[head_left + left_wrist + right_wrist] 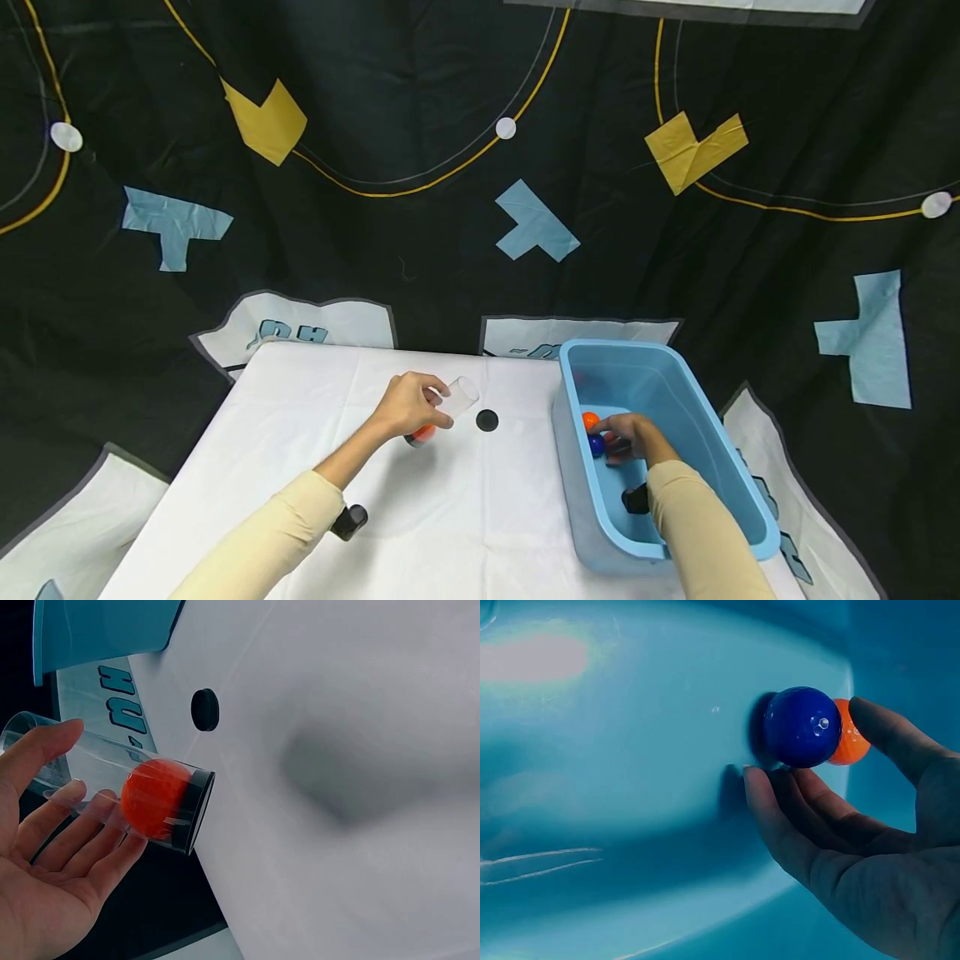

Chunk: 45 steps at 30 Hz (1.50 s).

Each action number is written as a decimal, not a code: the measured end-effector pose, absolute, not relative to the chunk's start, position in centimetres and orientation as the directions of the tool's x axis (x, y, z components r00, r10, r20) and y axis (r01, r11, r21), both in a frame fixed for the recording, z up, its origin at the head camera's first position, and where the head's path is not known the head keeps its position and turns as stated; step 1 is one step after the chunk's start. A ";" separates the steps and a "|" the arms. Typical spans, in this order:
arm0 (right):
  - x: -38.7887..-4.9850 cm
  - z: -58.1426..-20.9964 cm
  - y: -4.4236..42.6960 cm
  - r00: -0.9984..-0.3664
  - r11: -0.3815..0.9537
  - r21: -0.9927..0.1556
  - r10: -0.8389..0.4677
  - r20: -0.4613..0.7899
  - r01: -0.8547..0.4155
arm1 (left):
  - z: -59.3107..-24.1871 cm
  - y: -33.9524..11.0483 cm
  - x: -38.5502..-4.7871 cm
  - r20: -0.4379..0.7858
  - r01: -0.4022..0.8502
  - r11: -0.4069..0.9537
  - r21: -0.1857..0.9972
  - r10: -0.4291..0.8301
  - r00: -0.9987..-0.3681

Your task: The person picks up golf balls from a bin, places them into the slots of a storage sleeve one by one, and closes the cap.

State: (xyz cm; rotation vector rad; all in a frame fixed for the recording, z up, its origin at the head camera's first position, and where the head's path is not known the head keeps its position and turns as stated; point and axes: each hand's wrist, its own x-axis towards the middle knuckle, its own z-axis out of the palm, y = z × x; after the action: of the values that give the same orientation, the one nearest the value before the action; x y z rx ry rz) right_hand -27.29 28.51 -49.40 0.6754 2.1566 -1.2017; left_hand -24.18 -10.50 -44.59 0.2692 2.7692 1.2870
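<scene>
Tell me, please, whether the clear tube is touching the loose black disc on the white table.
Apart. The left wrist view shows white table between the clear tube and the black disc.

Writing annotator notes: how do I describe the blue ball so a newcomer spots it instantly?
In the head view, a light-blue tub stands at the right of the white table, with the right hand inside it. By the tub's left wall, beside that hand, sits the blue ball, deep glossy blue, unlike the orange ball next to it.
</scene>
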 end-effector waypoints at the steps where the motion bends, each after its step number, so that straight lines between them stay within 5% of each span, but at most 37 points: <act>1: -27.3 -49.4 28.5 -0.704 0.463 -0.579 0.153 -0.693 0.671 | -44.5 -10.5 -24.2 0.007 0.129 0.634 0.762 0.191 -0.982; 24: -27.8 -50.5 28.4 -0.682 0.376 -0.594 0.163 -0.713 0.711 | -44.5 -10.2 -24.5 -0.009 0.125 0.638 0.760 0.203 -0.979; 45: -27.8 -47.9 29.9 -0.682 0.442 -0.609 0.007 -0.731 0.658 | -44.4 -10.2 -24.5 -0.015 0.123 0.649 0.751 0.203 -0.979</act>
State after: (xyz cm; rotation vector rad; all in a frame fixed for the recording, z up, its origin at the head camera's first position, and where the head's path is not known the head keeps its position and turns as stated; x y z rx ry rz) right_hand -27.75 29.90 -47.95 0.5563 2.0317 -1.2594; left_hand -24.48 -10.20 -44.44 0.2738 2.7631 1.2469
